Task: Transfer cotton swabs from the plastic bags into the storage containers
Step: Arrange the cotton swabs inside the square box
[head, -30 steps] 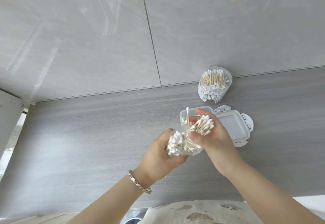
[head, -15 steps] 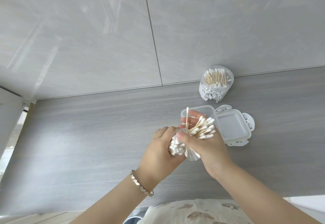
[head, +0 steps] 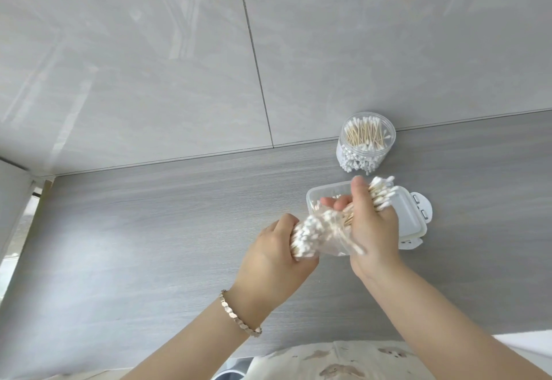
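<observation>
My left hand (head: 273,255) grips the bottom of a clear plastic bag (head: 322,236) packed with cotton swabs. My right hand (head: 372,224) is closed around a bundle of swabs (head: 380,194) whose white tips stick out past my fingers, above the open rectangular container (head: 321,196). The bundle's lower ends are still inside the bag's mouth. Only the container's left rim shows; my right hand hides the remainder. A round clear jar (head: 366,140) full of swabs stands behind it by the wall.
The container's white lid (head: 413,218) with clip tabs lies just right of it on the grey wood-grain counter (head: 149,230). A tiled wall (head: 179,51) rises at the back. The counter's near edge runs below my forearms.
My right hand has drawn the swab bundle up and to the right, farther out of the bag and over the container. The left hand with the bag has shifted slightly left.
</observation>
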The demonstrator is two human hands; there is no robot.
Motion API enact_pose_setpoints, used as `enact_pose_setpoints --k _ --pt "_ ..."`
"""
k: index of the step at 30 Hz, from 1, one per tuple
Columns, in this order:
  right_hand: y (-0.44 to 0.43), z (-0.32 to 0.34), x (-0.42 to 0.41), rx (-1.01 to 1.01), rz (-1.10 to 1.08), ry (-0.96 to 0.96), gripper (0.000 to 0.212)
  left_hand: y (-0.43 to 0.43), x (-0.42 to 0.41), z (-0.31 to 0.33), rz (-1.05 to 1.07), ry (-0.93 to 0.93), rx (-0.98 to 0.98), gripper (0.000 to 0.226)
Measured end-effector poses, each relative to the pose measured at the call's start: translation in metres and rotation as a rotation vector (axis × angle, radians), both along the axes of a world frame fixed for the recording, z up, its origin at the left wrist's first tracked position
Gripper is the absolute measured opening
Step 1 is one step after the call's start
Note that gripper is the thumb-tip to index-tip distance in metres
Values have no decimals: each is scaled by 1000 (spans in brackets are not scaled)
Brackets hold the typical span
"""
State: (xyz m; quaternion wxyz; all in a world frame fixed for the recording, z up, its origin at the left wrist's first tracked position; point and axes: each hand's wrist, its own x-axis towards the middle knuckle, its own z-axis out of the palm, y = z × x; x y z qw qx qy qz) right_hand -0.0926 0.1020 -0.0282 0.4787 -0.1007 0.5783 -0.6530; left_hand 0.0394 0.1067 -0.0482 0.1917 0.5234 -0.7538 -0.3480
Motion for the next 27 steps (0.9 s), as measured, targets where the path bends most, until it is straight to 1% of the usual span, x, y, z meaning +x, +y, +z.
enact_pose_setpoints --k 2,4,7,11,14,16,17,18,19,20,21,22,23,24,25,27 --pt "-5 1 -10 32 -54 -87 35 -1 3 2 5 38 115 24" --pt "-9 -1 -18 57 -87 -220 31 0 6 1 -23 63 196 26" --pt "-14 -5 -28 91 -136 -402 34 2 11 -4 -82 50 171 29" --pt "-21 -9 -38 102 -140 -503 41 1 28 -22 -44 45 153 34" --pt "-24 -9 -37 104 -121 -530 42 -5 48 -40 64 -17 153 33" --pt "-24 -9 -36 118 -110 -525 42 -9 64 -56 138 -101 96 29" --pt "-24 -9 -35 121 -108 -523 42 -11 70 -63 163 -176 77 32" --pt "-24 -9 -35 122 -105 -520 42 -12 73 -66 192 -263 93 44" --pt "-24 -9 -34 121 -104 -518 41 -14 74 -68 210 -348 120 61" --pt "-24 -8 -33 120 -102 -517 41 -14 74 -67 222 -381 112 80" --pt "-24 -8 -33 116 -100 -515 41 -15 72 -65 208 -350 59 95" --pt "-24 -8 -32 110 -99 -514 42 -16 67 -58 176 -273 4 99" --pt "-25 -7 -30 103 -97 -514 42 -15 59 -47 131 -154 -9 95" --pt "-25 -7 -28 93 -96 -518 42 -14 48 -31 73 -26 51 84" --pt "-25 -7 -26 81 -97 -521 42 -13 36 -18 13 95 163 71" --pt "-26 -7 -21 61 -94 -511 41 -12 10 -1 -68 231 416 49"
